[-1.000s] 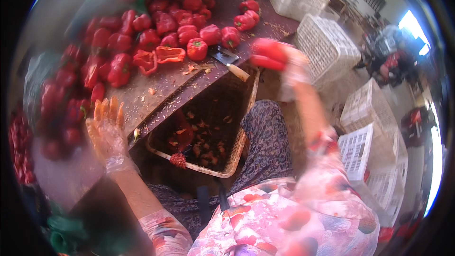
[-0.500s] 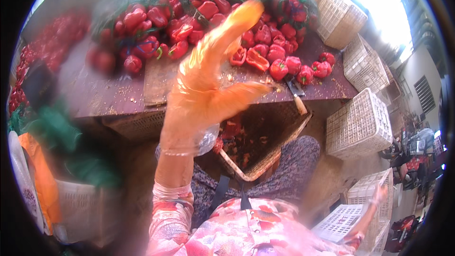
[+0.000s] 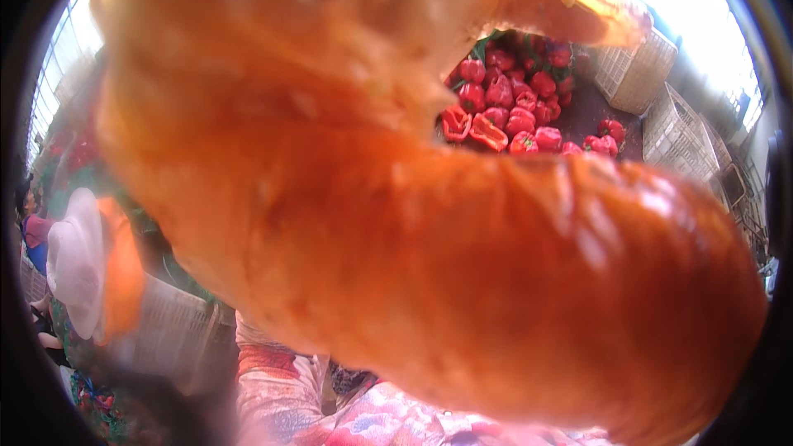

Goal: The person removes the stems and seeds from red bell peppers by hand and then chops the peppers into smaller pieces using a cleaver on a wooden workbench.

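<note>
Glossy red bell peppers [image 3: 520, 91] lie heaped on the dark purplish counter [image 3: 596, 103], one cut-open red pepper piece [image 3: 488, 133] slanting down rightward. They sit beyond the orange-stained left hand [image 3: 314, 149], right of its palm, framed between spread thumb and finger; that grip is released, visibly empty. The right hand is out of view.

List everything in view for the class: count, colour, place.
Whole peppers: too many to count, red, upper right.
Cut pepper pieces: two, red-orange, pile's lower left.
Tabletop: one, dark purple-brown, beneath the peppers.
Crates: at least three, pale, two right, one left.
Cloth-like item: one, orange, left.
Rounded item: one, white, beside the orange one.
Another person: one, pink and blue clothing, left edge.
Patterned clothing: one, pink and red, bottom.
Left hand: one, glossy orange, fingers apart, across the centre.
</note>
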`<state>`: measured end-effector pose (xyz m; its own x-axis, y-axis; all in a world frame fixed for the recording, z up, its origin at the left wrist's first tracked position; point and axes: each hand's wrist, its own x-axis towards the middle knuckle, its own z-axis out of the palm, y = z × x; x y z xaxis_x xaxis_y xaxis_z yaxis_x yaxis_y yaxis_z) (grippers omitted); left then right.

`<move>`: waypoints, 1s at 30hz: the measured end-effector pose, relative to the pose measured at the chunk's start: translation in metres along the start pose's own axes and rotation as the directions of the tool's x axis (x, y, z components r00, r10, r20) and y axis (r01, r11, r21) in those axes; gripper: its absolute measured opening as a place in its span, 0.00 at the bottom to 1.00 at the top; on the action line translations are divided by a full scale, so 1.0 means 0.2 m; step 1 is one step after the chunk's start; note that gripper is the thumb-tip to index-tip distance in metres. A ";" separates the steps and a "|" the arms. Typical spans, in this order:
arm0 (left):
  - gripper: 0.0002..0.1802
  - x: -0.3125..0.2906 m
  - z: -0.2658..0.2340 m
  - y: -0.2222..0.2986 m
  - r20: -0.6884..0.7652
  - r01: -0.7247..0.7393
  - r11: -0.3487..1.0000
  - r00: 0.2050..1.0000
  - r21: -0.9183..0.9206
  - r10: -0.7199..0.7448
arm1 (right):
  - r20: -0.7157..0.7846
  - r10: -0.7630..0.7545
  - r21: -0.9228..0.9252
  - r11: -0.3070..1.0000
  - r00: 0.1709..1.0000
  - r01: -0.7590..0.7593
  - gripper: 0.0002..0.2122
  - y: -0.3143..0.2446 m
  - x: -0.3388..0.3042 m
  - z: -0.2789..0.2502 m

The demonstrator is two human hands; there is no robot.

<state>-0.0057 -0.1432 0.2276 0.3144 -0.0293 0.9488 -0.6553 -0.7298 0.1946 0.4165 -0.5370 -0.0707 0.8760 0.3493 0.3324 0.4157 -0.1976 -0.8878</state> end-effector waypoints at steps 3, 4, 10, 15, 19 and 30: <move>0.43 0.04 0.04 -0.03 -0.037 0.042 0.999 0.998 -0.034 -0.043 | 0.011 0.043 0.067 0.997 0.999 -0.043 0.14 -0.07 -0.13 -0.05; 0.43 0.05 0.05 -0.06 -0.061 0.068 0.997 0.996 -0.048 -0.071 | 0.047 0.035 0.128 0.991 0.998 -0.041 0.13 0.00 -0.13 -0.08; 0.41 0.11 0.08 -0.07 -0.129 0.142 0.989 0.981 -0.041 -0.147 | 0.004 0.022 0.253 0.967 1.000 -0.023 0.13 -0.13 -0.11 0.24; 0.40 0.06 0.13 0.00 0.018 0.152 0.988 0.988 -0.021 -0.152 | 0.205 0.013 0.298 0.952 0.979 -0.075 0.14 -0.62 0.07 0.66; 0.39 0.01 0.13 -0.06 0.028 0.205 0.978 0.979 -0.035 -0.204 | 0.295 -0.209 0.285 0.951 0.932 0.123 0.16 -0.61 0.36 1.11; 0.33 -1.14 -0.65 -0.90 -0.311 0.744 0.667 0.645 0.048 -0.698 | 0.444 0.027 -0.498 0.838 0.895 0.222 0.21 -0.20 0.60 1.79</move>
<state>-0.0487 0.0845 0.0080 0.4465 0.7029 0.5538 -0.1700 -0.5410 0.8237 0.4174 -0.1603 -0.1101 0.6872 0.7144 0.1320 0.6645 -0.5446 -0.5117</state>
